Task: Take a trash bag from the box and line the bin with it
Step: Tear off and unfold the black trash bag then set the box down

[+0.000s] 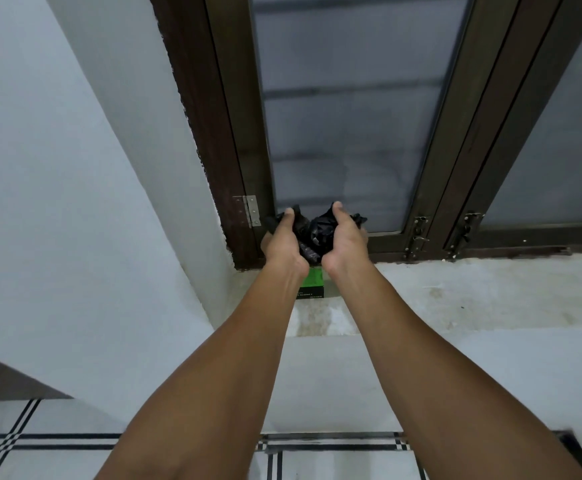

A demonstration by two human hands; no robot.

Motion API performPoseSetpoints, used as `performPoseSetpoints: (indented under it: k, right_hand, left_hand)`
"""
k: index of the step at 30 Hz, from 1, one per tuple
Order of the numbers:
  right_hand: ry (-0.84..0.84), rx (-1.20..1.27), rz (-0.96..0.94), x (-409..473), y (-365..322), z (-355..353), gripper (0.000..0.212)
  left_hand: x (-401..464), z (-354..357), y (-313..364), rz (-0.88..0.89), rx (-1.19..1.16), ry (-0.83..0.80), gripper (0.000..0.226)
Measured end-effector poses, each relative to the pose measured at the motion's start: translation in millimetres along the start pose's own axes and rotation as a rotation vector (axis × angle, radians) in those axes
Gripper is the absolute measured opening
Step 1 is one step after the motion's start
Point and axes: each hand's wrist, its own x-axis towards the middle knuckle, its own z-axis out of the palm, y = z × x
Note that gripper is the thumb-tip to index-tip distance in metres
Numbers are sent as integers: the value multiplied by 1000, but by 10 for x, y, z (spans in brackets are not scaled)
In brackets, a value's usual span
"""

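Note:
A crumpled black trash bag is bunched between both hands, held up in front of the window. My left hand grips its left side and my right hand grips its right side. Just below the hands, a green and black box sits on the window sill, mostly hidden by my wrists. No bin is in view.
A pale, stained window sill runs to the right. Behind the hands stands a dark brown window frame with frosted glass, a hinge and latches. A white wall closes the left side. Tiled floor with black lines lies below.

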Motion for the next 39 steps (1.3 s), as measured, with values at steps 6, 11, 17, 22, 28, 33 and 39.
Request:
performPoseSetpoints:
  k: [6, 11, 17, 22, 28, 33, 39]
  right_hand:
    - [-268, -540, -143, 130, -230, -211, 23]
    - [-475, -989, -66, 195, -430, -358, 63]
    - [-448, -1138, -130, 200, -564, -349, 38]
    - [-474, -1098, -130, 251, -556, -407, 34]
    - [-534, -1177, -151, 257, -503, -343, 18]
    - [-505, -1053, -112, 300, -478, -358, 50]
    - [-493, -683, -28, 353, -309, -394, 53]
  left_hand:
    - [31, -14, 293, 267, 472, -148, 20]
    - [79, -81, 386, 502, 812, -253, 16]
    - [46, -125, 465, 492, 940, -405, 22]
    - [80, -232, 551, 232, 1055, -601, 35]
    - [61, -188, 573, 185, 1175, -621, 28]
    - [109, -185, 602, 242, 1168, -579, 20]
    - [158, -203, 466, 63, 702, -609, 23]
